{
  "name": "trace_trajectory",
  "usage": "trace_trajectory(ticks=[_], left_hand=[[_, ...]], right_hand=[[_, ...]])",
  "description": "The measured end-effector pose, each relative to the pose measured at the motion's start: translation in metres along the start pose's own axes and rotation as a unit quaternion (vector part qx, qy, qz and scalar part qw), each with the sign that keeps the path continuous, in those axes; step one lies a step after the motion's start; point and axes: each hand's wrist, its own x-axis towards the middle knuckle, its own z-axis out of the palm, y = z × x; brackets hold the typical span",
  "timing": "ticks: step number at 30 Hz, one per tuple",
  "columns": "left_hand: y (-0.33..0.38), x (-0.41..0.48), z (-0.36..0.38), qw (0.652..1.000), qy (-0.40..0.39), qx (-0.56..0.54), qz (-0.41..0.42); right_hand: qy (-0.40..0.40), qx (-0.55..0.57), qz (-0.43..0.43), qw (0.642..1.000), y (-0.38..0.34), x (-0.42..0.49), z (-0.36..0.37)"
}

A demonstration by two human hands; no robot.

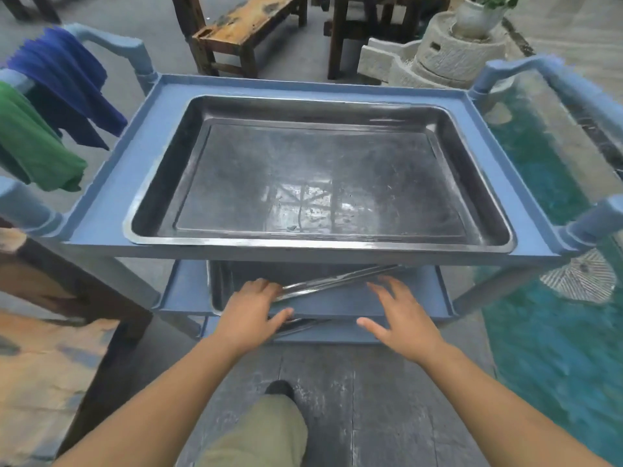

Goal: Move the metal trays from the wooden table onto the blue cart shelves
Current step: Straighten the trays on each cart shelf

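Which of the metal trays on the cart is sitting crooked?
The tray on the middle shelf, just beyond the left hand and right hand. Its rim runs at a slant, while the big tray on the top shelf lies flat and square.

A rustic restaurant courtyard: a blue service cart (111, 197) carrying a steel tray (320, 176), weathered wooden benches (242, 32), a stone mill (448, 52), and a green pond (553, 298) alongside.

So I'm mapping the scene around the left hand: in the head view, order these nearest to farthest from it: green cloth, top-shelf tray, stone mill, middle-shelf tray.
1. Middle-shelf tray, at the left hand fingertips.
2. Top-shelf tray, just above, on the cart's top.
3. Green cloth, hung at the cart's left rail.
4. Stone mill, far back right.
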Motion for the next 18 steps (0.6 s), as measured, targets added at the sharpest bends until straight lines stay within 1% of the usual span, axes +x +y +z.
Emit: trace_trajectory(ticks=[3, 5, 8, 11, 15, 18], left_hand=[[-0.027, 0.043, 0.053, 1.0, 0.0, 0.016, -0.006], [-0.045, 0.071, 0.09, 1.0, 0.004, 0.015, -0.012], [-0.065, 0.112, 0.132, 0.999, 0.004, 0.017, -0.028], [-0.074, 0.134, 0.158, 0.999, 0.004, 0.026, -0.043], [-0.08, 0.145, 0.185, 0.995, 0.075, 0.056, -0.015], [-0.081, 0.148, 0.195, 0.991, 0.103, 0.089, 0.005]], right_hand=[[0.013, 0.01, 0.006, 1.0, 0.029, 0.045, 0.049], [0.02, -0.003, -0.009, 1.0, 0.048, 0.075, 0.081], [0.05, -0.077, -0.058, 0.994, 0.072, 0.123, 0.118], [0.053, -0.139, -0.067, 0.987, 0.096, 0.161, 0.138], [0.041, -0.162, -0.083, 0.982, 0.119, 0.191, 0.144], [0.023, -0.174, -0.093, 0.98, 0.131, 0.199, 0.146]])
